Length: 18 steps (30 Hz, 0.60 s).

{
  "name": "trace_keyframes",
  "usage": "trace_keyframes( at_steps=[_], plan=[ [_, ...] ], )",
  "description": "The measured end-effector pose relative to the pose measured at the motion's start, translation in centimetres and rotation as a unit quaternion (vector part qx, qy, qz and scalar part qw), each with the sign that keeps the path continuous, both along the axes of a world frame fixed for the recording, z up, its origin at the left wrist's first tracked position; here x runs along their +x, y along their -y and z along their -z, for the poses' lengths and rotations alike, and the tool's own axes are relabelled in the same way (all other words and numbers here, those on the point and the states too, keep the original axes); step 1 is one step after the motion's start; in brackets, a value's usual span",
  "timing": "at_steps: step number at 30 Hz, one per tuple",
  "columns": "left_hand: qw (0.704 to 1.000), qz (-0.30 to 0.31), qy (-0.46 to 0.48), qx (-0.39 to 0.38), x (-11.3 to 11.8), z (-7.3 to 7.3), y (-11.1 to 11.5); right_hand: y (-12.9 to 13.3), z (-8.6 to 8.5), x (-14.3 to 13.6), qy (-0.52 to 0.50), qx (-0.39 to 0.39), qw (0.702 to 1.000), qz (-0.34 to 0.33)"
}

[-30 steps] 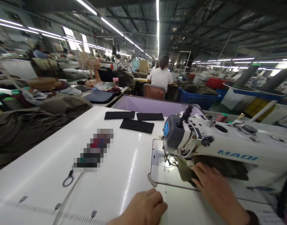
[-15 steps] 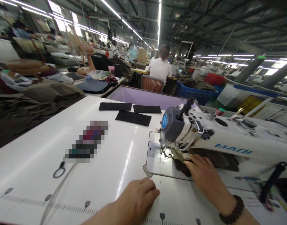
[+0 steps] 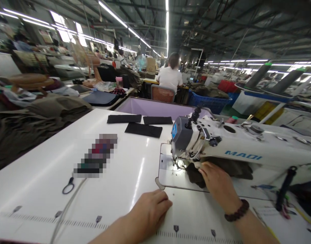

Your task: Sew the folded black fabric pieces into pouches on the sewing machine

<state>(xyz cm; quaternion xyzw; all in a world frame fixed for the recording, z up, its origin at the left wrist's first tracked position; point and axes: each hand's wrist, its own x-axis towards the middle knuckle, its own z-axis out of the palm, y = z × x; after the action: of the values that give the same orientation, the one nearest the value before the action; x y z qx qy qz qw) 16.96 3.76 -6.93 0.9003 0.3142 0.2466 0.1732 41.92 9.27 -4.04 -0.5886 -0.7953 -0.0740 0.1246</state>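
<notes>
Under the sewing machine head [image 3: 187,132] lies a dark olive fabric piece [image 3: 196,177], its edge a little right of the lit presser foot [image 3: 179,164]. My right hand [image 3: 220,184] grips this fabric at its near side, thumb and fingers closed on it. Part of the cloth runs back beneath the machine arm, partly hidden. My left hand [image 3: 151,211] rests on the white table [image 3: 114,189] in front of the metal needle plate [image 3: 168,178]. Its fingers are curled together, and nothing shows in them.
Several black fabric strips [image 3: 143,129] lie toward the table's far edge. A blurred-out object with a cable [image 3: 69,206] is on the left. Stacked dark cloth [image 3: 38,118] stands beyond the left edge. A seated person [image 3: 169,76] is ahead, near a blue basket [image 3: 208,100].
The fabric by the presser foot has shifted and now shows a dark side instead of a lit green strip. My right hand still grips it; my left hand has barely moved.
</notes>
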Motion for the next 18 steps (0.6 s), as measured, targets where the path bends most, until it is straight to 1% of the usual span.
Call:
trace_keyframes(
  at_steps=[6,10,14,18],
  plan=[
    [1.000,-0.005,-0.009,0.001,0.0,0.0,0.2,0.1,-1.1,0.0,-0.062,-0.049,0.997,-0.012],
    [1.000,-0.012,-0.008,0.005,-0.1,-0.2,0.3,0.3,-1.4,0.1,-0.086,-0.055,0.994,-0.032],
    [1.000,-0.016,-0.004,0.004,0.0,-0.2,0.4,0.4,-1.6,0.6,-0.108,-0.021,0.993,-0.035],
    [1.000,-0.010,0.008,0.004,-0.1,0.0,0.3,1.1,-2.1,1.9,-0.136,0.062,0.989,0.008]
  ],
)
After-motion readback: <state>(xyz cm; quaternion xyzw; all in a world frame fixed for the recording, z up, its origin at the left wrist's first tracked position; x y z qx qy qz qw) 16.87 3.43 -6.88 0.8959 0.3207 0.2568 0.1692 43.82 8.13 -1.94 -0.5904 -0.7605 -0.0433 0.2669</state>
